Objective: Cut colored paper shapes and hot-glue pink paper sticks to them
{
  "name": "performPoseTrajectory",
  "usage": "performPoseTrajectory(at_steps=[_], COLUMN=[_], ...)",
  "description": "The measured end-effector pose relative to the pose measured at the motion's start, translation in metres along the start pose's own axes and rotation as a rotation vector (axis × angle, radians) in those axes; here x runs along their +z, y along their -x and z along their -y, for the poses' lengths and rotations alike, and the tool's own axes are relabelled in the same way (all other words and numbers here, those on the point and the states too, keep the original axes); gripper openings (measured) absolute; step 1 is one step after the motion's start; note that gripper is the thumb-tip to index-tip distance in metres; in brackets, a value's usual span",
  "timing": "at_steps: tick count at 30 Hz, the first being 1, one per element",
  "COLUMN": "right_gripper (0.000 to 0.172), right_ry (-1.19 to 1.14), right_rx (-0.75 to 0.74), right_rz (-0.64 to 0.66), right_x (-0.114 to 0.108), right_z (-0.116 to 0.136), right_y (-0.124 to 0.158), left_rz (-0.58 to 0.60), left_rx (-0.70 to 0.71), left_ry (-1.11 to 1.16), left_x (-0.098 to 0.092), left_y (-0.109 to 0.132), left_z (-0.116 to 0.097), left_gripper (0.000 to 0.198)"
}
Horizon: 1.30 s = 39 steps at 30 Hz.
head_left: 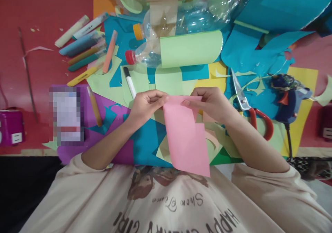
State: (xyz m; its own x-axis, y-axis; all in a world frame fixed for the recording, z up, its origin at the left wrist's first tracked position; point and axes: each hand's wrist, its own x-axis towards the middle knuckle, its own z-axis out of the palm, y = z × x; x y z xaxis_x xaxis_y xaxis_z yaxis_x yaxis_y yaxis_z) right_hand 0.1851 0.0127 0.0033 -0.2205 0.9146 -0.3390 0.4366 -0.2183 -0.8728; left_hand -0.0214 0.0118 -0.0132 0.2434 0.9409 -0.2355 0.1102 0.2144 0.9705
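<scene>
A pink paper sheet (185, 139) hangs down toward my chest, held by its top edge. My left hand (146, 105) pinches the sheet's upper left corner with closed fingers. My right hand (210, 103) pinches the upper right part of the same edge, thumb on the front. Both hands hover just above a litter of coloured paper scraps on the red floor. A white marker with a black cap (129, 82) lies just beyond my left hand.
Red-handled scissors (249, 108) and a blue glue gun (287, 98) lie right of my right hand. Plastic bottles (145, 55), a curled green sheet (190, 48) and blue paper (282, 5) lie ahead. Several markers (83, 49) lie far left, with a purple sheet (114, 115) nearer.
</scene>
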Motion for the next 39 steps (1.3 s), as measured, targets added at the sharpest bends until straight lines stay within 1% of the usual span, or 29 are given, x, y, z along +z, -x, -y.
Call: performPoseTrajectory(at_steps=[3, 7, 16, 19, 24, 31, 36, 39], right_gripper=[0.042, 0.04, 0.04, 0.04, 0.039, 0.041, 0.034, 0.029], right_ry=[-0.018, -0.028, -0.028, -0.025, -0.037, -0.052, -0.026, -0.002], right_rx=[0.001, -0.009, -0.015, -0.021, -0.015, -0.034, -0.053, -0.061], right_rz=[0.014, 0.029, 0.034, 0.039, 0.049, 0.072, 0.101, 0.124], right_x=[0.0, 0.0004, -0.0005, -0.0011, -0.0017, -0.0035, -0.0038, -0.001], right_z=[0.0003, -0.0001, -0.002, -0.0017, -0.0033, -0.0044, -0.0044, -0.002], right_y=[-0.0005, -0.0006, -0.0016, -0.0024, -0.0038, -0.0044, -0.0038, -0.0037], left_rz=[-0.038, -0.04, -0.01, -0.01, 0.011, -0.004, -0.003, 0.0], left_rx=[0.051, 0.092, 0.098, 0.088, 0.069, 0.04, 0.06, 0.06], left_ry=[-0.045, -0.066, -0.046, -0.041, -0.024, -0.06, -0.041, -0.051], left_x=[-0.0001, -0.0004, -0.0007, -0.0011, -0.001, 0.0005, 0.0004, 0.0003], left_y=[0.0005, -0.0002, -0.0017, -0.0018, -0.0024, -0.0013, -0.0006, 0.0003], left_z=[0.0028, 0.0031, 0.0011, 0.0022, 0.0028, 0.0026, 0.0019, 0.0021], left_gripper=[0.027, 0.023, 0.024, 0.027, 0.025, 0.027, 0.022, 0.024])
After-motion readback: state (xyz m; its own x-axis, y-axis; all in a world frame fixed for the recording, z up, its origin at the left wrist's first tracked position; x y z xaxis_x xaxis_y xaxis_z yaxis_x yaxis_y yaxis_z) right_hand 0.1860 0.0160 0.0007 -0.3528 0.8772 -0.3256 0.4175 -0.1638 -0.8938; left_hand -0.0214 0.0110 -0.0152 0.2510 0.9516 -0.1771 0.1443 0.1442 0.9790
